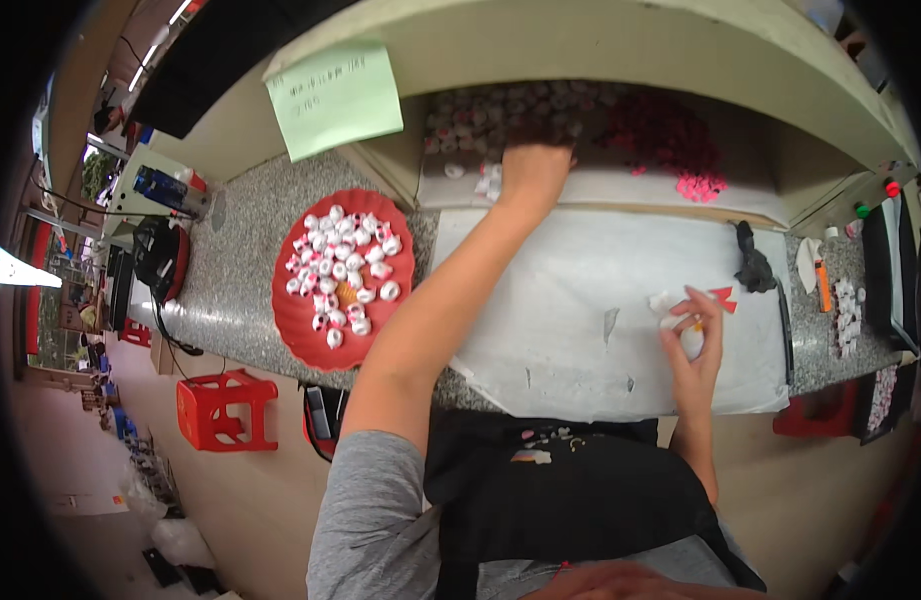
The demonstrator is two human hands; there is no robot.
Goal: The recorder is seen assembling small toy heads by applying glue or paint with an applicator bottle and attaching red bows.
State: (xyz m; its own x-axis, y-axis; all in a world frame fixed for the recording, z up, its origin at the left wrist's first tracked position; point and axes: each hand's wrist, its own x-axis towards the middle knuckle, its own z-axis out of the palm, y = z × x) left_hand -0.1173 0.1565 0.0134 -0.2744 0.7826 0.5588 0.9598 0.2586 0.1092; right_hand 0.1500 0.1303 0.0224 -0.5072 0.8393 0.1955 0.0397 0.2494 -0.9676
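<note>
My left hand (536,180) reaches into the shelf compartment, at the near edge of a pile of small white rounded pieces (481,120). Its fingers are dark and partly hidden there, so their grip does not show. Over the right part of the white work sheet (551,300), my right hand (699,345) is closed in a pinch around a small white piece (693,342). A bit of yellow shows at its fingers. Beside those fingertips are a small red object (724,298) and a whitish scrap (663,302), both too small to make out.
A red scalloped plate (286,300) of white-and-pink pieces stands left. Dark red pieces (671,130) and bright pink ones (701,186) lie in the compartment. A crumpled black item (751,258) and an orange-handled tool (824,287) lie right. A red stool (226,410) stands below.
</note>
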